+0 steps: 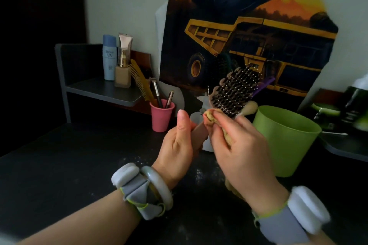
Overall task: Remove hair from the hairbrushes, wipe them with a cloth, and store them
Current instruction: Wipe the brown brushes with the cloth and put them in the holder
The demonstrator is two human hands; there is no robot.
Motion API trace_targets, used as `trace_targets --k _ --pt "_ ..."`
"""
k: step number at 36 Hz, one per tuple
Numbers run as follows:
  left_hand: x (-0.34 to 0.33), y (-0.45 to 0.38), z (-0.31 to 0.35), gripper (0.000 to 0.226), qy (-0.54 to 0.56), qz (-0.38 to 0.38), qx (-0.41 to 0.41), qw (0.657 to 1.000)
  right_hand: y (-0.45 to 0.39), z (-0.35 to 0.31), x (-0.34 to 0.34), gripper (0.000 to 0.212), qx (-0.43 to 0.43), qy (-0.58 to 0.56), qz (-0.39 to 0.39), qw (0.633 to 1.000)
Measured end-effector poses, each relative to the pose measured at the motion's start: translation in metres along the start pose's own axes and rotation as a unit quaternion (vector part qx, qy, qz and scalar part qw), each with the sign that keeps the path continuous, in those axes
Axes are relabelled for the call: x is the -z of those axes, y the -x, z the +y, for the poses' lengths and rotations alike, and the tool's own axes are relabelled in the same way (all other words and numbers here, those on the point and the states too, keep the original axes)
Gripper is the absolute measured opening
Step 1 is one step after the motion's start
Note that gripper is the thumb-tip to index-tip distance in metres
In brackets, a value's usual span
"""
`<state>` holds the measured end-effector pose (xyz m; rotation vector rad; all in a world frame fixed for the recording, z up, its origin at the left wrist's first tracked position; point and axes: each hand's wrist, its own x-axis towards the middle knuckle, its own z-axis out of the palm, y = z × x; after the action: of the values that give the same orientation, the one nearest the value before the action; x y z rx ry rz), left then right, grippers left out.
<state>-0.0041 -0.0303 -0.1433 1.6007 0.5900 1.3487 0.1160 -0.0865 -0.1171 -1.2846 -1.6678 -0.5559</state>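
Observation:
A beige vented hairbrush (237, 89) with dark, white-tipped bristles is held up over the dark table, head tilted up to the right. My left hand (179, 141) grips its handle, thumb raised. My right hand (237, 145) holds a yellowish cloth (211, 118) pressed against the lower end of the brush head; the cloth's tail hangs below my palm. A purple handle (264, 84) shows behind the brush head, the rest of it hidden.
A green plastic tub (286, 137) stands right of my hands. A pink cup (161, 117) holds makeup brushes and a yellow comb (139, 79). A grey shelf (103, 89) carries cosmetic bottles. A white object (199, 117) sits behind my left hand. A truck picture leans on the wall.

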Motion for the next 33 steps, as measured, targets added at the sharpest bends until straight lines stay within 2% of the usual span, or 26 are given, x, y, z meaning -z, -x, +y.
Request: trace_targets --k 5,8,10,12,13,15,17,21,23,25,26,28,30,31,33 --pt "0.002 -0.002 0.001 0.076 0.016 0.013 0.025 0.999 0.002 -0.002 0.0 0.029 -0.03 -0.037 -0.055 0.997" --pt "0.004 -0.006 0.003 0.078 0.073 0.039 0.051 0.995 0.005 -0.004 0.0 0.014 -0.059 -0.046 -0.112 0.991" --pt "0.006 -0.008 0.004 0.085 0.091 0.055 0.056 0.993 0.002 -0.005 0.003 0.014 -0.123 -0.121 -0.146 0.974" --pt "0.008 -0.01 0.002 0.084 0.097 0.058 0.059 0.992 -0.005 -0.006 0.011 0.015 -0.246 -0.274 -0.148 0.918" --pt "0.007 -0.01 0.002 0.08 0.1 0.051 0.06 0.992 -0.009 -0.005 0.016 0.015 -0.306 -0.363 -0.137 0.869" --pt "0.008 -0.009 0.001 0.076 0.105 0.042 0.065 0.991 -0.015 -0.004 0.023 0.011 -0.37 -0.502 -0.14 0.769" --pt "0.007 -0.009 0.001 0.078 0.107 0.033 0.07 0.991 -0.016 -0.003 0.026 0.025 -0.409 -0.566 -0.158 0.698" --pt "0.005 -0.006 0.004 0.086 0.111 0.008 0.069 0.991 -0.014 -0.002 0.02 0.023 -0.454 -0.568 -0.17 0.665" --pt "0.003 -0.005 0.007 0.086 0.11 -0.003 0.064 0.992 -0.013 -0.004 0.019 0.018 -0.448 -0.568 -0.165 0.67" --pt "0.001 -0.003 0.008 0.087 0.103 -0.01 0.061 0.993 -0.011 -0.005 0.017 0.008 -0.431 -0.553 -0.144 0.698" --pt "0.001 -0.003 0.008 0.087 0.101 -0.013 0.061 0.993 -0.01 -0.003 0.015 0.006 -0.413 -0.52 -0.127 0.737" --pt "0.0 -0.002 0.008 0.086 0.092 -0.015 0.063 0.994 -0.005 -0.002 0.011 0.01 -0.344 -0.398 -0.082 0.846" --pt "-0.001 -0.002 0.008 0.087 0.074 -0.013 0.063 0.995 0.0 -0.002 0.005 0.015 -0.2 -0.241 -0.024 0.949" --pt "-0.002 -0.002 0.007 0.089 0.07 -0.013 0.065 0.995 0.003 -0.001 0.002 0.016 -0.125 -0.175 -0.003 0.977" --pt "-0.002 -0.001 0.008 0.089 0.074 -0.017 0.067 0.995 0.005 -0.003 -0.002 0.009 -0.047 -0.121 0.01 0.992"
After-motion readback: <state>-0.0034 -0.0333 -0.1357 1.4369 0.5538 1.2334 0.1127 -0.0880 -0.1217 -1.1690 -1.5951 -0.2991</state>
